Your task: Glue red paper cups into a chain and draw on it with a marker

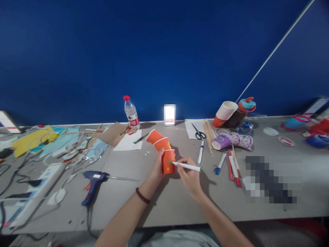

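Note:
Three orange paper cups, joined in a bent row, lie in front of me. My left hand wraps round the nearest cup from its left side. Between the fingers of my right hand is a white marker with a green end. Its tip meets the front cup's side, where a small green mark shows. A dark beaded bracelet circles my left wrist. Just right of my right hand lies another white marker.
To the left are a blue glue gun, a power strip and tangled cables. A water bottle stands behind. Scissors, wooden sticks, stacked cups, purple cups, a blue marker and red markers lie right.

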